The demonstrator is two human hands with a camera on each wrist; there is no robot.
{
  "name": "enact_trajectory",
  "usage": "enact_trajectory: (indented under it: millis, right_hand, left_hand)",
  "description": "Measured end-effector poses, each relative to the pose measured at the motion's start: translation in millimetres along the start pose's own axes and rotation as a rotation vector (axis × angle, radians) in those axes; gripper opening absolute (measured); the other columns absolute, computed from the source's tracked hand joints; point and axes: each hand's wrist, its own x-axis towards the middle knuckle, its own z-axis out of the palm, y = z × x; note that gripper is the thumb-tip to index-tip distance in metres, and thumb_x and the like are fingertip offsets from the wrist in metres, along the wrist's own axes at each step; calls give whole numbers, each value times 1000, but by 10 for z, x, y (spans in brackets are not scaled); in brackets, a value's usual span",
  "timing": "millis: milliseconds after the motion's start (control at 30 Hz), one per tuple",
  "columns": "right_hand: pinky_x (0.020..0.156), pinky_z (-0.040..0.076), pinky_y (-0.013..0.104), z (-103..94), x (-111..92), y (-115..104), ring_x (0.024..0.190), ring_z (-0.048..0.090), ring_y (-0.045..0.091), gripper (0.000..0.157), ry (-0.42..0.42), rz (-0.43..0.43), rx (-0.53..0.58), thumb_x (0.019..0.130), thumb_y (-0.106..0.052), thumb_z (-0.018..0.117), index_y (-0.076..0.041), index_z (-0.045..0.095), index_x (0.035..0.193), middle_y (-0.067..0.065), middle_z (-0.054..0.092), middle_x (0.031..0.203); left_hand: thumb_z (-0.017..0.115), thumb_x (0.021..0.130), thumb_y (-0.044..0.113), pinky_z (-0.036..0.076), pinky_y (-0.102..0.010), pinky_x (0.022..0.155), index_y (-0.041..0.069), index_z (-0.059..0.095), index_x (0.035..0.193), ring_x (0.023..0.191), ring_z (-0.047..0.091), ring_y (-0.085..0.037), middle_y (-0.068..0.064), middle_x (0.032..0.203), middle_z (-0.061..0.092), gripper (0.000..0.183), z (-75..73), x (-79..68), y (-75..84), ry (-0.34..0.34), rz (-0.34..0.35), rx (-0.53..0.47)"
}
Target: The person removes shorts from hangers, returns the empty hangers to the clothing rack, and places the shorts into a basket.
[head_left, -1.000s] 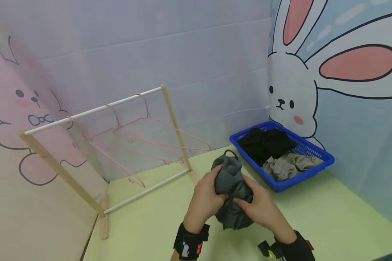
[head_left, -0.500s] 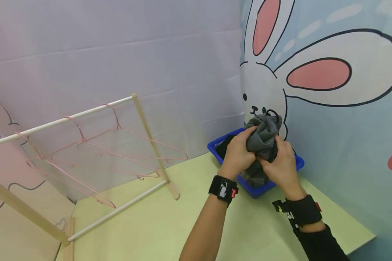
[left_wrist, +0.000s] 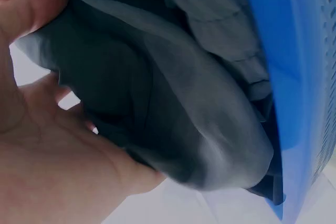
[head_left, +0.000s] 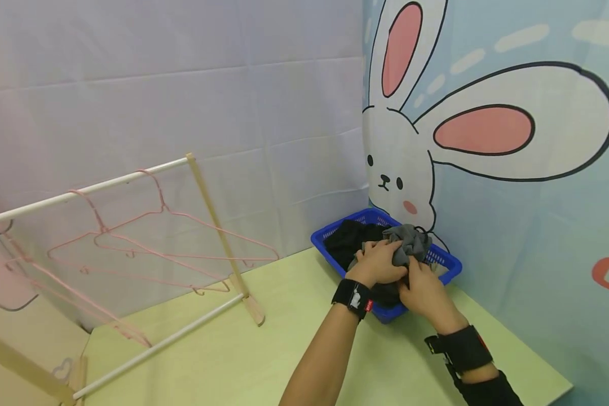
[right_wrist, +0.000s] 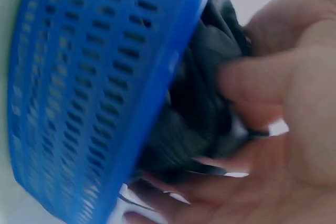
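Observation:
A bundled grey garment [head_left: 413, 239] with a black cord loop lies on other clothes inside the blue plastic basket [head_left: 450, 266]. Both hands hold it low, over the basket's near part. My left hand [head_left: 377, 264] has its thumb in front of the cloth and fingers behind, seen in the left wrist view, where folds of the garment [left_wrist: 210, 129] hang beside the rim. From the near side my right hand [head_left: 428, 296] grips it, thumb against the dark cloth [right_wrist: 194, 77] and fingers partly behind, blurred. Black clothing [head_left: 350, 239] fills the basket's left part.
On the left stands a rack with a white top bar [head_left: 106, 185] and wooden uprights; several pink hangers [head_left: 162, 208] hang from it. The basket sits by the wall sheet with a rabbit print [head_left: 401, 146], on a pale green table [head_left: 223, 361].
Both hands have carried the grey garment rightward from above the table, then lowered it into the blue basket. The head view has turned right, shifting the rack leftward.

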Motion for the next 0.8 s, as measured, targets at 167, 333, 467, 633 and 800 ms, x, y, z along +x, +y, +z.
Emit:
enact_trajectory:
  millis: [167, 333, 467, 633, 800]
  right_hand:
    - [103, 33, 78, -11, -59, -22, 131, 36, 70, 82, 116, -6, -68, 90, -7, 72, 14, 26, 155, 47, 31, 149]
    - [95, 45, 72, 3, -28, 19, 126, 46, 66, 65, 3, -32, -118, 94, -4, 61, 19, 35, 149, 49, 35, 147]
    - [85, 51, 68, 33, -2, 51, 107, 60, 59, 55, -104, -27, -179, 95, -4, 58, 22, 43, 141, 45, 51, 132]
    - [95, 33, 83, 53, 12, 85, 102, 60, 58, 52, -163, 23, -246, 94, -8, 60, 15, 51, 140, 35, 61, 123]
    - [94, 19, 92, 22, -2, 180, 107, 56, 64, 52, -159, 32, -228, 95, -8, 59, 15, 50, 141, 37, 59, 126]
  left_hand:
    - [62, 100, 41, 26, -59, 120, 42, 40, 158, 152, 29, -26, 11, 165, 36, 63, 64, 43, 6, -91, -19, 42]
    - [50, 105, 45, 29, -58, 120, 41, 38, 159, 155, 26, -26, 10, 167, 32, 56, 70, -13, 59, -170, -18, 59]
    - [45, 106, 48, 23, -54, 124, 43, 35, 160, 158, 19, -20, 13, 169, 26, 55, 98, -78, 45, -248, -46, 37]
    - [44, 106, 47, 20, -54, 125, 45, 37, 159, 158, 18, -16, 16, 168, 26, 53, 173, -94, 41, -264, -89, 14]
    - [44, 107, 45, 17, -55, 126, 45, 37, 159, 158, 16, -16, 15, 169, 25, 52, 253, -52, 118, -243, -104, -9]
